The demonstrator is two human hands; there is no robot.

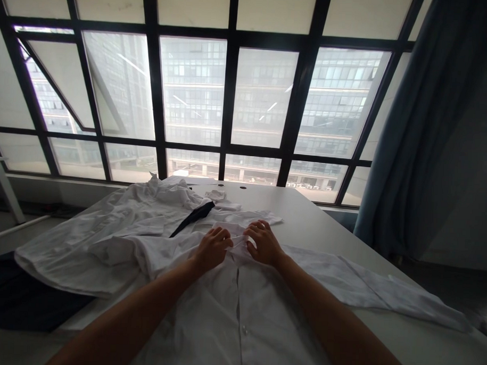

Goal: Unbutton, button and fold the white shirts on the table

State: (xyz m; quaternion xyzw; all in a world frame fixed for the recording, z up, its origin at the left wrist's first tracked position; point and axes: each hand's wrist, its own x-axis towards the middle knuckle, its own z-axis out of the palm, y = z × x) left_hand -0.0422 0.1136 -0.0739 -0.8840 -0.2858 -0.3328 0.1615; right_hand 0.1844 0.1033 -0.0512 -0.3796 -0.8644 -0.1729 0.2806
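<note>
A white button-up shirt (207,314) lies spread front side up before me, its collar pointing away and its button placket running down the middle. One long sleeve reaches out to the right across the table. At the collar, my left hand (214,247) pinches the left side of the fabric, fingers closed. Just across from it, my right hand (264,242) grips the collar's right side between thumb and curled fingers. The two hands are close together but apart. My fingers hide part of the collar.
More white garments (122,221) lie heaped at the left, with a dark strip of cloth (193,218) among them. Dark fabric (27,297) lies at lower left. The white table (306,219) extends toward the windows (191,90). A blue curtain (408,140) hangs at right.
</note>
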